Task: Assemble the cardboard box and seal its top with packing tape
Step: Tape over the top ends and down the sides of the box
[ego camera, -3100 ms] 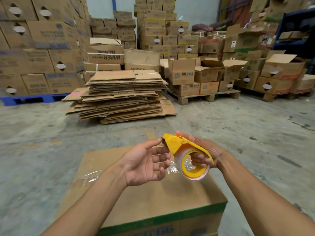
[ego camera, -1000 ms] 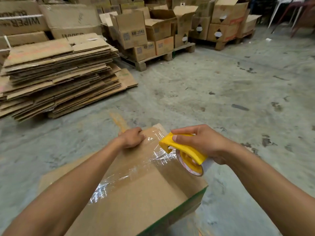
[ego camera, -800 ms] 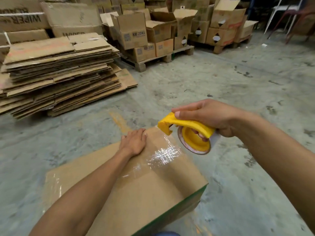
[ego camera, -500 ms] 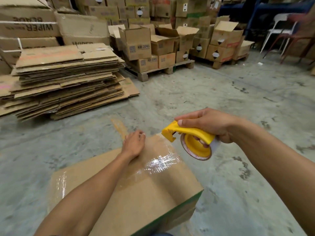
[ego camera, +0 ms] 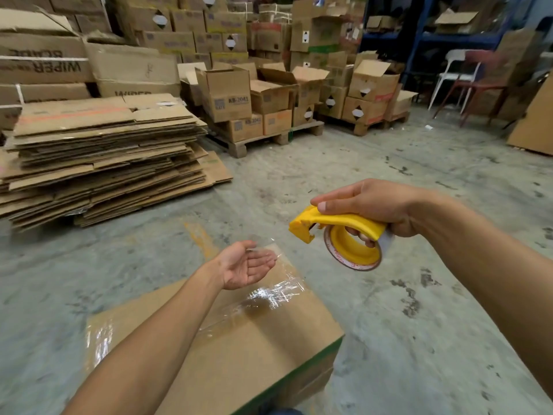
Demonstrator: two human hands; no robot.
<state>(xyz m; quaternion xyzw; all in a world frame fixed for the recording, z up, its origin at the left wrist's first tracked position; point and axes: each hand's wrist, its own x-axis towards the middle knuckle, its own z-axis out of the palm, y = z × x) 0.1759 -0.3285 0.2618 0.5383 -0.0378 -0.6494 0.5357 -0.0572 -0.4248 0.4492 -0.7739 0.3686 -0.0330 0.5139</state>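
A closed cardboard box [ego camera: 254,348] with a green bottom edge stands on the floor below me. Clear packing tape [ego camera: 269,295] runs shiny across its top, from the far corner to the left side. My left hand [ego camera: 245,265] hovers palm up just above the box's far corner, fingers apart and empty. My right hand [ego camera: 371,205] grips a yellow tape dispenser [ego camera: 344,238] with a roll of clear tape, held in the air to the right of the box, apart from it.
A tall stack of flattened cardboard [ego camera: 101,157] lies on the concrete floor at the left. Wooden pallets [ego camera: 260,139] carry open boxes behind it. Chairs [ego camera: 466,82] and blue shelving [ego camera: 419,40] stand at the far right. A cardboard sheet [ego camera: 535,121] leans at the right edge.
My left hand lifted off the box's taped corner and turned palm up. My right hand with the dispenser stays raised off the box. The view tilted up.
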